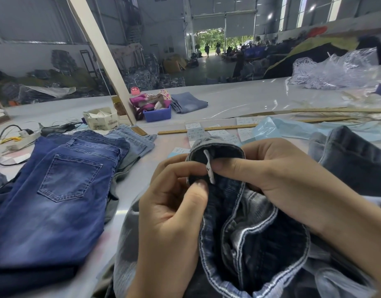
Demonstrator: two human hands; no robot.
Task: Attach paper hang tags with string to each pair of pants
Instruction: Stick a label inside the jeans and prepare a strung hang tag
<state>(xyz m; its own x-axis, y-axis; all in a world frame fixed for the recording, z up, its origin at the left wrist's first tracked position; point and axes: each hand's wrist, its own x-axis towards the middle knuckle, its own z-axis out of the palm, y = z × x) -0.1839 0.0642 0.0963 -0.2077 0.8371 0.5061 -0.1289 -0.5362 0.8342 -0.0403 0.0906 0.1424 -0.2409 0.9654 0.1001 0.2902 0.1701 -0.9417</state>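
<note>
A grey table (239, 100) in a warehouse hall carries stacked blue jeans (62, 186). The dark jeans waistband (215, 151) is held upright between both hands; left hand (174, 203) and right hand (277, 177) pinch its white sewn label (209, 166), long axis vertical. Paper hang tags (224, 131) lie beyond, nearer the right hand.

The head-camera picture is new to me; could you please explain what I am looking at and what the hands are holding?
There is no machine here: a camera worn on a person's head looks down at their two bare hands. The left hand and right hand both pinch the turned-out waistband of dark jeans, around a small white label. On the white table lie a stack of blue jeans to the left, paper tags, a wooden ruler and a blue bin farther back.
</note>
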